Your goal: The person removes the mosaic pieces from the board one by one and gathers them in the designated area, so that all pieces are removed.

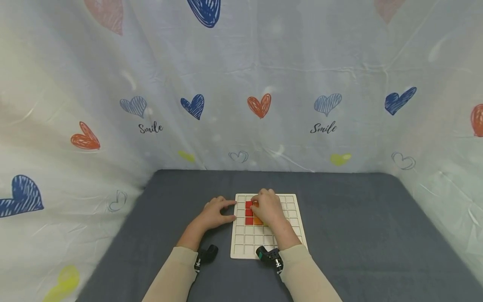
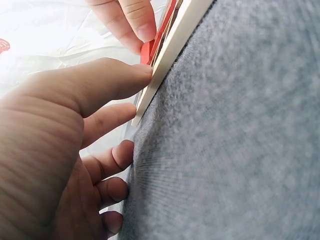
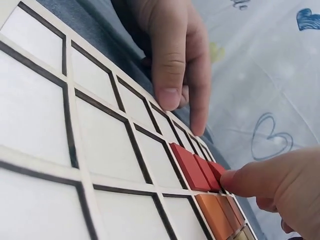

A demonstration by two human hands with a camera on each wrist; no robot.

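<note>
A pale grid board (image 1: 245,248) lies on the dark cloth, its small square cells framed by raised strips. Three red tiles (image 1: 249,212) form a column near its upper left. Beside them are orange tiles (image 1: 258,220), partly covered by my right hand (image 1: 268,208). That hand's fingertips pinch the farthest red tile (image 3: 216,169) at its cell. A bit of yellow tile (image 3: 242,235) shows past the orange ones. At the board's left edge, my left hand (image 1: 212,214) touches the rim with thumb and index finger spread; its other fingers are loosely bent.
Dark grey cloth (image 1: 358,226) covers the table around the board. A pale curtain (image 1: 226,71) printed with hearts and "Smile" hangs behind and at both sides. Black wrist cameras (image 1: 209,253) sit at the cuffs of the cream sleeves (image 1: 171,272).
</note>
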